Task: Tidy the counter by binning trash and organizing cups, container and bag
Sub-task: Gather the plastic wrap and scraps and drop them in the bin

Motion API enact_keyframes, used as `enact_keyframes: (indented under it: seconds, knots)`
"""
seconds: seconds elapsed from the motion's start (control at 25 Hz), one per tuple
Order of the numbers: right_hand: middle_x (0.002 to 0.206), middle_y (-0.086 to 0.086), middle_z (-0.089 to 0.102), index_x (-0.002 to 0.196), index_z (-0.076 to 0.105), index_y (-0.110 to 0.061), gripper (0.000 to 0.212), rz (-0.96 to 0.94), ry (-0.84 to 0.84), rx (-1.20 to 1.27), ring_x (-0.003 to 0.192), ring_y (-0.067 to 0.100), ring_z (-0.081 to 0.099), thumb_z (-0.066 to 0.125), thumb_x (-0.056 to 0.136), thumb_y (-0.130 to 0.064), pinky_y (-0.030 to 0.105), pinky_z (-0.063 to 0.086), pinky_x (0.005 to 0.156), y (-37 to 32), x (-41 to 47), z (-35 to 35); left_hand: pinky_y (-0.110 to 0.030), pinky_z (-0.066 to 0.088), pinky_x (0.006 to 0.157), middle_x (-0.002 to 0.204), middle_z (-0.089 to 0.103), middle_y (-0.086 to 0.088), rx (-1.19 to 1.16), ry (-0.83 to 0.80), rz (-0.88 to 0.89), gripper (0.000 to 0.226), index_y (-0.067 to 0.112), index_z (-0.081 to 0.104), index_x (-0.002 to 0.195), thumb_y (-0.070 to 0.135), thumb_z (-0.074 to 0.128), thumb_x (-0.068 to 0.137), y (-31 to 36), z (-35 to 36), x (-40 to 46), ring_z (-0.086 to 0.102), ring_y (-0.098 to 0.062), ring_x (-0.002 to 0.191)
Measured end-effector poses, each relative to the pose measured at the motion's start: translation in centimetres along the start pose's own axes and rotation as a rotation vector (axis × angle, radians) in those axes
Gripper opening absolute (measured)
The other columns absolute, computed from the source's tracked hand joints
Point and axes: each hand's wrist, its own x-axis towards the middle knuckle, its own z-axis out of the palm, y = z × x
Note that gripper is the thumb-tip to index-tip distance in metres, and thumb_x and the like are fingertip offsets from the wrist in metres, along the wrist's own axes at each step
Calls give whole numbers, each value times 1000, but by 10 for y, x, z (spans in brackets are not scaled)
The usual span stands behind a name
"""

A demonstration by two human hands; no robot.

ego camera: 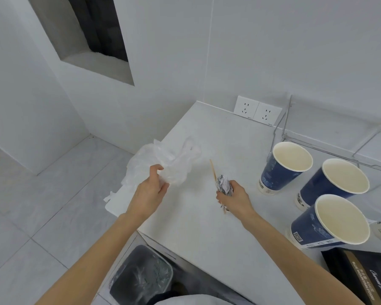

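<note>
Down by the feet sits the bin point(141, 280), lined, contents hard to tell. Left hand point(151, 190) pinches the clear plastic bag point(174, 164) at the counter point(207, 227) edge; right hand point(234, 198) is closed around crumpled paper point(224, 186) and a wooden stick point(213, 170). Looks early on: trash not binned, three cups point(284, 166) loose, not stacked.

Both forearms are bare, sleeveless to the frame edge; white garment point(194, 300) at chest.
</note>
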Motion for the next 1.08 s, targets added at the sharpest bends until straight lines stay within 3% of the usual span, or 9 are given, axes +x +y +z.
enact_keyframes:
  seconds: [0.12,0.28,0.56,0.72,0.8,0.92,1.08]
  knots:
    - [85,12,56,91,51,-9,8,-39,-79,15,60,18,54,55,86,-4,24,42,54,-12,-5,19,-27,37,51,73,50,-9,-64,87,-94,45,10,29,129,13,50,89,-4,-21,-10,49,-25,64]
    - [85,10,57,85,50,-14,11,-79,-173,-2,68,21,55,56,85,-5,24,43,56,-27,-18,40,-29,38,65,83,55,-11,-115,199,-228,38,7,40,124,14,51,88,-7,-46,-37,53,-27,79]
    - [79,5,57,78,50,-20,17,-182,-435,-99,66,19,55,55,85,-6,24,44,56,-36,-54,68,-20,39,54,78,49,4,-278,459,-512,33,6,43,117,15,55,87,-9,-57,-124,52,-24,79]
    - [84,4,57,92,51,-16,10,-217,-591,-168,74,19,55,54,87,-8,25,44,60,-28,-77,93,-22,43,57,100,48,-2,-346,588,-734,36,6,42,119,16,55,87,-13,-49,-176,50,-21,85]
    - [87,4,58,96,50,-15,13,-229,-650,-227,75,19,57,55,87,-9,25,45,62,-22,-88,107,-29,43,66,101,47,-3,-362,614,-807,36,5,42,119,16,56,87,-16,-42,-198,49,-21,86]
    - [87,5,58,97,49,-14,13,-210,-717,-291,62,12,56,55,87,-8,20,45,53,-13,-102,126,-29,40,73,104,49,-6,-388,618,-912,36,4,41,119,15,55,87,-28,-31,-225,47,-20,86]
    - [78,-6,55,105,51,-12,20,-181,-766,-339,60,4,52,54,87,-6,4,42,41,1,-106,151,-31,40,75,118,53,-16,-431,573,-1041,39,4,39,121,17,55,88,-52,-20,-242,47,-21,87]
